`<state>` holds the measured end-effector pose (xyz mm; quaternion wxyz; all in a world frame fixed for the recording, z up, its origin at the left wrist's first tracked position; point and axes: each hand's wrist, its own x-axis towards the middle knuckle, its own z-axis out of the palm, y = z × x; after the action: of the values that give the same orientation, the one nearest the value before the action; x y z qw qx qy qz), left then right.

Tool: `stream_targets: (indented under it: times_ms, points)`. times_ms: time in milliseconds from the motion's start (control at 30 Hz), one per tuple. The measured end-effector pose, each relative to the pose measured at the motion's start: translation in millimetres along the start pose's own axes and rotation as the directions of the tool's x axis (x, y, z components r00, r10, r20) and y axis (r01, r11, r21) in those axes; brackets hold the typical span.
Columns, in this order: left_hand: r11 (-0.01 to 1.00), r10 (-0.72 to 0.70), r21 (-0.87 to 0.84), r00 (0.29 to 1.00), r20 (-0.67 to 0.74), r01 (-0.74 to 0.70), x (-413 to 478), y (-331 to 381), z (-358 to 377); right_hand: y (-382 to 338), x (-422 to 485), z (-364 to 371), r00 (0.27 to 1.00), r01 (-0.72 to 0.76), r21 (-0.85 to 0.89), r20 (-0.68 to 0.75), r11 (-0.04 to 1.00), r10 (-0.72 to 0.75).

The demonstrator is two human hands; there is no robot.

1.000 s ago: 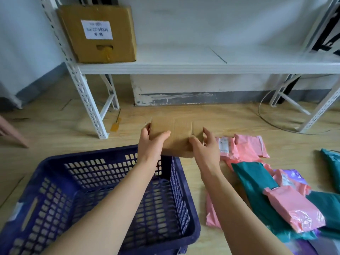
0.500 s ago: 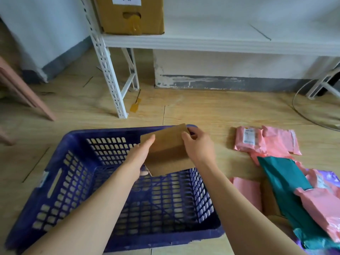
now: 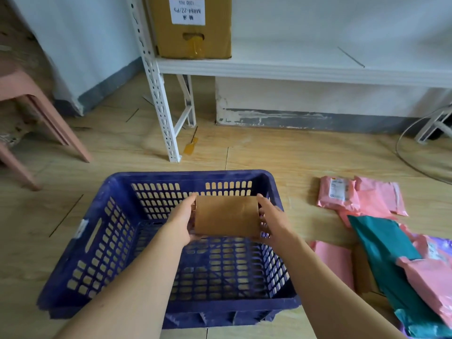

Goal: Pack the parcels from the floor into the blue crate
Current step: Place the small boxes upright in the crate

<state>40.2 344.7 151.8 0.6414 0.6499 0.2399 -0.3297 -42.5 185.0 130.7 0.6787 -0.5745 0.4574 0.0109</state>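
- Two bare hands hold one flat brown cardboard parcel (image 3: 227,216) over the open blue slotted plastic crate (image 3: 97,231), in the head view, the only one.
- Left hand (image 3: 179,222) grips the parcel's left edge, its fingers wrapped under it.
- Right hand (image 3: 272,220) grips the right edge, its fingers (image 3: 263,226) curled round the parcel's side.
- The parcel lies level, inside the crate's rim line near the far wall; whether it touches the crate floor I cannot tell.
- The crate stands on the pale wooden floor (image 3: 269,157).
- Right of the crate, pink plastic mailer bags (image 3: 362,195) and a teal plastic mailer bag (image 3: 381,243) lie on the floor, overlapping.
- Beyond the crate a white metal shelf rack (image 3: 293,69) carries a large brown cardboard box with a white label (image 3: 193,28).
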Motion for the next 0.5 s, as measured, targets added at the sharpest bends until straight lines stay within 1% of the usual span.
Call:
stream_targets:
  times_ms: [67, 133, 200, 367, 433, 500]
  points:
    - [0.998, 0.056, 0.044, 0.998, -0.020, -0.055, 1, 2, 3, 4, 6, 1, 0.996, -0.073, 0.104, -0.045, 0.992, 0.078]
    - [0.994, 0.056, 0.092, 0.998, -0.014, -0.054, 3, 2, 5, 4, 9, -1, 0.990, -0.083, 0.116, -0.102, 0.990, 0.095]
    - [0.993, 0.035, 0.112, 0.999, 0.003, -0.035, 2, 2, 7, 4, 11, -2, 0.988, -0.083, 0.112, -0.117, 0.990, 0.096]
    - [0.986, 0.003, 0.167, 0.998, 0.070, -0.015, 11, 2, 7, 8, 12, 1, 0.993, -0.050, 0.107, -0.099, 0.993, 0.061]
    - [0.977, -0.019, 0.214, 0.996, 0.088, -0.001, 14, 0, 12, 7, 12, -2, 0.992, 0.003, 0.065, -0.125, 0.998, 0.005]
    - [0.951, -0.016, 0.309, 0.996, 0.092, -0.013, 17, -3, 16, 11, 18, -4, 0.988, 0.044, -0.014, -0.146, 0.999, -0.045]
